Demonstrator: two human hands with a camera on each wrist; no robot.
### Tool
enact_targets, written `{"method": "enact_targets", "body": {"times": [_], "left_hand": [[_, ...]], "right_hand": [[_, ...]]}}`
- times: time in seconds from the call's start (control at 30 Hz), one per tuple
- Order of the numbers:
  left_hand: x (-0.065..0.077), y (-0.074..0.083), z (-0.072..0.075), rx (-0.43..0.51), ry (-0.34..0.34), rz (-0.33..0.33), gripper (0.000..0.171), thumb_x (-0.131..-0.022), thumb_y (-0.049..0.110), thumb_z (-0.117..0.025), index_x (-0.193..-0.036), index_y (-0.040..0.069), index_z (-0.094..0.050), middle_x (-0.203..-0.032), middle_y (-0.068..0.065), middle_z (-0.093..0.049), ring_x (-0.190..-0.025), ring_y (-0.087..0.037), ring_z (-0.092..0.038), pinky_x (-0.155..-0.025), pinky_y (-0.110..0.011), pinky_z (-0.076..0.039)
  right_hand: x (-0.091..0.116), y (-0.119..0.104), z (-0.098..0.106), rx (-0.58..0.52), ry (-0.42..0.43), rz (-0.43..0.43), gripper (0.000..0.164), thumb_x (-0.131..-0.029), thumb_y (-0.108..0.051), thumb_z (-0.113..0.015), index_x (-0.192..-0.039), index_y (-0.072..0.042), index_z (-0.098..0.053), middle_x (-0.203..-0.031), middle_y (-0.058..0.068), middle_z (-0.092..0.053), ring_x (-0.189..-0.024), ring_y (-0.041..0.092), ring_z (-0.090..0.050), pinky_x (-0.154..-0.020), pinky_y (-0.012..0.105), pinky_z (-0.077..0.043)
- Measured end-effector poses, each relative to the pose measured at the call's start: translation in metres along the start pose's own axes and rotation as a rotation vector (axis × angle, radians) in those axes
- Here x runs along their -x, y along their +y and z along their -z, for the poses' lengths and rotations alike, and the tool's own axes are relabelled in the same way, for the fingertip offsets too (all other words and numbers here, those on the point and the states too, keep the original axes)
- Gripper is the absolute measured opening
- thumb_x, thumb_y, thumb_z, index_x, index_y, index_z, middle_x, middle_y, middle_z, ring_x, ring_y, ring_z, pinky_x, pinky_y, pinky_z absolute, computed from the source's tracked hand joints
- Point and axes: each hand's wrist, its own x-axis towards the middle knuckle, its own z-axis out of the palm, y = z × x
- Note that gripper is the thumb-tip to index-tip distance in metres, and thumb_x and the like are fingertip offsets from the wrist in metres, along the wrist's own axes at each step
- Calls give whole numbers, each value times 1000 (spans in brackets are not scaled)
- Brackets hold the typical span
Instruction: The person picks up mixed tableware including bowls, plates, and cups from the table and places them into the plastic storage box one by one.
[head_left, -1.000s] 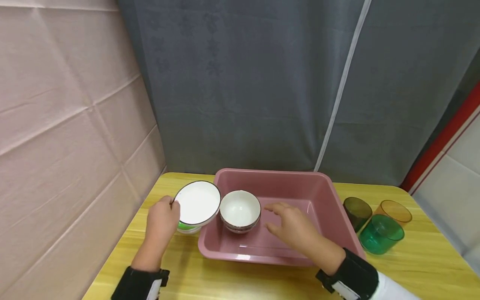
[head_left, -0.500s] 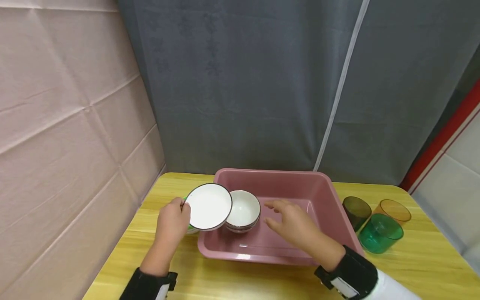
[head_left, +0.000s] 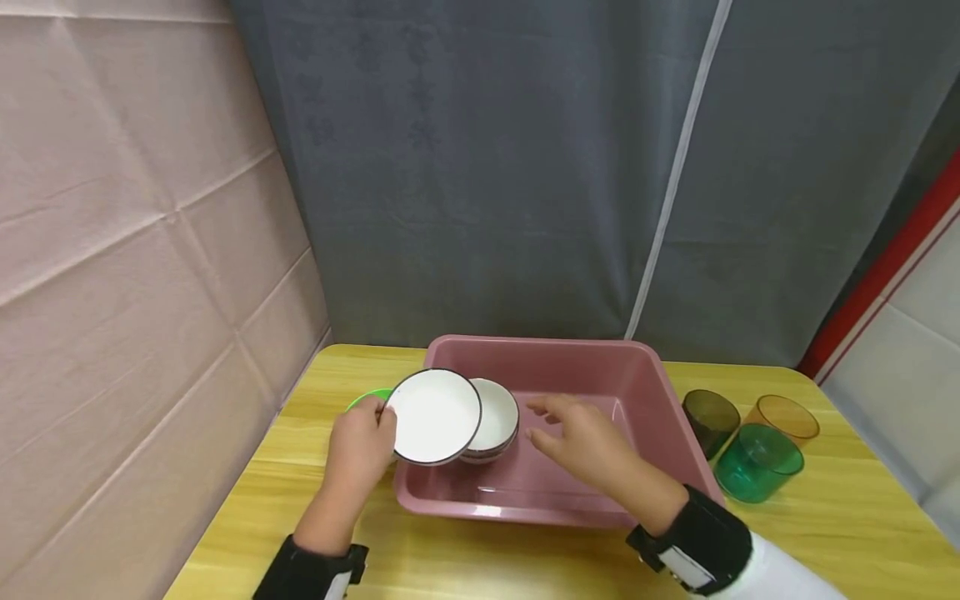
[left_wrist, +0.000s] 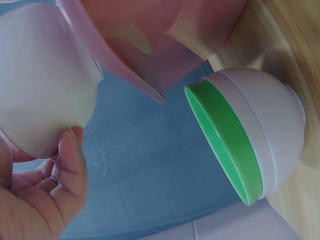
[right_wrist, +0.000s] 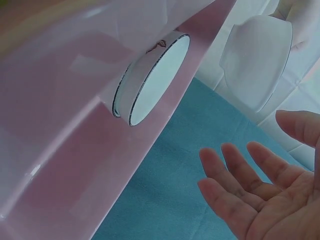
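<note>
Left hand [head_left: 362,442] and right hand [head_left: 581,440] bare, broad black left cuff [head_left: 306,570] and matching right cuff [head_left: 705,533] each carrying a small projecting tab [head_left: 642,547] and white patch [head_left: 687,568], plain white sleeve [head_left: 780,573] showing behind the right one.

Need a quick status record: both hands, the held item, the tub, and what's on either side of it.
left hand: pinching the rim of a dark-rimmed white bowl
right hand: above the pink tub, holding nothing
tub contents: stacked white bowls, at least two, toward the left side
held bowl: raised, apart from the stacked white bowls
left of tub: green-lined bowl on the table
right of tub: three cups, brown, orange and green
</note>
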Motion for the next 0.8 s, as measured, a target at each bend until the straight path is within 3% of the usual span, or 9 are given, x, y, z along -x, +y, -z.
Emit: {"method": "enact_targets", "body": {"times": [0.57, 0.8], "left_hand": [[5, 13, -15, 46, -28, -43, 18, -92, 8, -52, -87, -4, -64, -75, -14, -65, -65, -25, -58, -60, -41, -50], [7, 18, -20, 58, -27, -60, 17, -92, 6, -52, -81, -2, -62, -71, -12, -62, -63, -24, -54, -58, -39, -48]], "right_hand": [[-8, -5, -4, -165, -28, -69, 33, -92, -30, -65, -120, -12, -67, -105, 0, -69, -96, 19, -65, -77, 36, -55], [-13, -7, -6, -230, -21, -77, 33, -92, -28, -64, -119, -8, -67, -101, 3, -70, -91, 19, -65, -74, 34, -54]]}}
